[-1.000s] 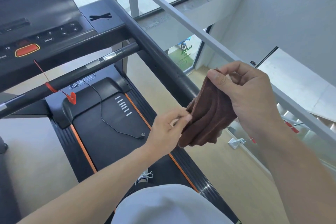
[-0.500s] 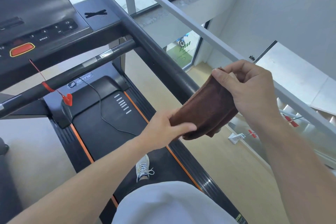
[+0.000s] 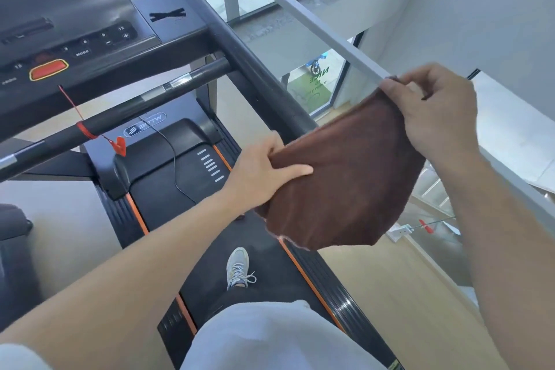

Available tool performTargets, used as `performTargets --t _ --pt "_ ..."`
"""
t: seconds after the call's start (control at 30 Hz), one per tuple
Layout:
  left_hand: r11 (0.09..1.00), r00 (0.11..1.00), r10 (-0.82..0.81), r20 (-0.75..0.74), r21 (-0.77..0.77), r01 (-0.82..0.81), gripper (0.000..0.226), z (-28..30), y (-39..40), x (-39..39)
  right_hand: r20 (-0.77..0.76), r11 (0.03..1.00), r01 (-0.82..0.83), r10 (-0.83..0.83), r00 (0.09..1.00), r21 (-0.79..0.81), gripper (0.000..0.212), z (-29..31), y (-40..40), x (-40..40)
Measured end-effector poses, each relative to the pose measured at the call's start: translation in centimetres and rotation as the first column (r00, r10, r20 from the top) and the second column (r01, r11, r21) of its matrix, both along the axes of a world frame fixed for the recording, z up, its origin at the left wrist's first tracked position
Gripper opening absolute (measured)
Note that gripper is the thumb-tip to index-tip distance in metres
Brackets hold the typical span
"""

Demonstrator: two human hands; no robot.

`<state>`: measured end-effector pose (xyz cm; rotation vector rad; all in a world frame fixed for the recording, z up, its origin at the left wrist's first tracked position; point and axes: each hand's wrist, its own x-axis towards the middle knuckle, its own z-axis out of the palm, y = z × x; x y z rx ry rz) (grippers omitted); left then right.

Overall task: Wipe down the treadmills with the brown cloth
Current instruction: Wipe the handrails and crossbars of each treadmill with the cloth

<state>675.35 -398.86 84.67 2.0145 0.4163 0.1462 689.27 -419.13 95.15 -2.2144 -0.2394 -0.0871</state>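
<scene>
Currently: brown cloth (image 3: 345, 186) spans centre-right of frame, long axis lower-left to upper-right | left hand (image 3: 264, 171) pinches lower-left edge | right hand (image 3: 432, 108) pinches upper-right corner | treadmill (image 3: 186, 159) handrail (image 3: 255, 75) just behind cloth, nearer left hand.

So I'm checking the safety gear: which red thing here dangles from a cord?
The red clip, hanging off the crossbar; the red button sits in the console.
</scene>
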Motion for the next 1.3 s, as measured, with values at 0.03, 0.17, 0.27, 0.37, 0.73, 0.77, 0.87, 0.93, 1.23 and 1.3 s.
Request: performTargets --t 0.03,0.17,0.27,0.37,0.73,0.77,0.87,0.93,1.23,1.3 --pt "0.993 0.995 0.095 0.009 0.072 -0.096 0.040 -0.2 0.5 1.2 0.027 0.987 -0.008 0.012 1.000 -0.160 0.033 -1.0 0.8 2.0" --pt "0.942 0.942 0.330 -0.065 0.076 -0.325 0.048 -2.6 1.0 3.4 -0.261 0.748 -0.348 0.238 0.936 -0.565 0.087 -7.2 3.7 4.0" --pt "0.969 0.953 0.217 -0.214 -0.072 -0.236 0.038 -5.6 -0.4 2.6 -0.510 0.542 -0.577 0.287 0.811 -0.611 0.114 -13.5 4.9 -1.2" --pt "0.929 0.953 0.021 -0.302 -0.346 -0.130 0.052 -8.0 -1.5 3.0 -0.249 0.445 -0.341 0.253 0.935 -0.828 0.119 -17.3 6.1 -3.4" --pt "0.923 0.989 0.049 -0.137 -0.372 -0.097 0.041 -7.6 8.2 8.9 -0.139 0.567 -0.330 0.353 0.925 -0.754 0.087 -16.7 16.0 4.2" --pt "0.933 0.993 0.062 -0.105 -0.346 -0.094 0.040 -7.0 9.7 9.5 -0.146 0.564 -0.337 0.357 0.923 -0.754 0.087 -16.5 17.6 4.9" --pt "0.967 0.990 0.135 0.033 -0.223 -0.124 0.035 -5.4 14.8 11.2 -0.114 0.574 -0.329 0.378 0.919 -0.750 0.078 -16.5 22.3 7.0" --pt "0.983 0.982 0.157 0.104 -0.110 -0.146 0.034 -4.4 18.7 12.1 -0.086 0.593 -0.315 0.382 0.920 -0.741 0.069 -16.5 25.3 8.3" --pt "0.939 0.984 0.171 0.051 0.295 -0.179 0.040 -2.7 33.5 17.8 -0.073 0.650 -0.420 0.490 0.869 -0.633 0.061 -16.3 35.8 15.0" --pt "0.917 0.985 0.162 0.053 0.362 -0.170 0.040 -3.0 35.6 19.0 -0.074 0.616 -0.456 0.543 0.836 -0.642 0.059 -16.3 37.5 16.3"
